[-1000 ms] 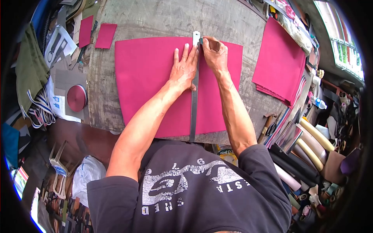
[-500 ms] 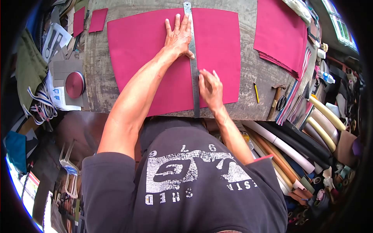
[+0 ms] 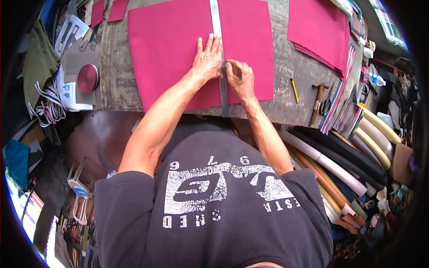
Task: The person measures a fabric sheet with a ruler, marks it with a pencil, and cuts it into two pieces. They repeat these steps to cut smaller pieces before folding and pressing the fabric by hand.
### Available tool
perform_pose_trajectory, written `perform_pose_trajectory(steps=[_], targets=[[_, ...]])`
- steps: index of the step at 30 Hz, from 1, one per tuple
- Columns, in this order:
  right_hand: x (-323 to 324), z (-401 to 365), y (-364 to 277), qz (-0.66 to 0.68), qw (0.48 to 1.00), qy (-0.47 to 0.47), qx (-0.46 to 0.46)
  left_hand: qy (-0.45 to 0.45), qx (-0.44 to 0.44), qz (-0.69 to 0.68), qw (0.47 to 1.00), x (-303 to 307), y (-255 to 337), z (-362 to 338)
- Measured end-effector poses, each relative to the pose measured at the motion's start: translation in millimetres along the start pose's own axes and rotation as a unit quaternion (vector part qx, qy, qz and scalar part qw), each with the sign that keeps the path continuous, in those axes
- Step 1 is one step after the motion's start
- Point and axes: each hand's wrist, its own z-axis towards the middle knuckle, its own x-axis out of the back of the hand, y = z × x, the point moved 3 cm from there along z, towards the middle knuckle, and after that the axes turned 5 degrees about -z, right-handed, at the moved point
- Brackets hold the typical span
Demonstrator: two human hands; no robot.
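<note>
A long metal ruler [image 3: 216, 18] lies lengthwise across a large dark pink sheet [image 3: 167, 53] of fabric or similar material, its near end reaching past the sheet's edge. My left hand [image 3: 207, 62] rests flat with fingers stretched out, partly on the ruler and partly on the sheet to its left. Close against the ruler's right edge, my right hand [image 3: 241, 80] is closed in a pinch. Whatever its fingers hold is too hidden to name.
Right of the sheet lie a yellow pencil [image 3: 294, 90], a hammer [image 3: 318, 103] and scissors [image 3: 325, 106]. More pink sheets [image 3: 317, 33] are stacked at the upper right. A dark red roll of tape [image 3: 88, 78] sits at the left, and material rolls [image 3: 344, 167] lean below the table's right side.
My left hand has slid toward me along the ruler, now nearly level with my right hand. The right hand stays beside the ruler at about the same place. The whole view has shifted.
</note>
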Motion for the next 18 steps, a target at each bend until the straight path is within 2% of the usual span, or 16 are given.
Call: perform_pose_trajectory(steps=[2,4,5,7,15,18], targets=[[0.7,-3.7,3.0,0.009,0.999,-0.021,-0.024,0.005,0.002,0.004,1.000,-2.0,0.7,-0.6],[1.8,-4.9,3.7,0.026,0.999,-0.020,-0.023,-0.036,0.020,0.025,0.999,2.6,3.6,2.0],[6.6,-9.6,0.4,0.022,0.999,-0.011,0.021,-0.046,0.026,0.029,0.998,4.1,4.8,3.1],[16.3,-32.9,-4.1,0.027,0.999,-0.026,0.001,-0.071,0.043,0.036,0.996,4.0,7.9,2.2],[42.9,-155.4,-4.6,0.025,0.999,-0.042,0.005,-0.048,0.042,0.002,0.998,3.6,8.8,-1.8],[44.3,-158.2,-5.2,0.034,0.999,-0.032,0.000,-0.026,0.026,-0.012,0.999,0.5,9.9,-5.5]])
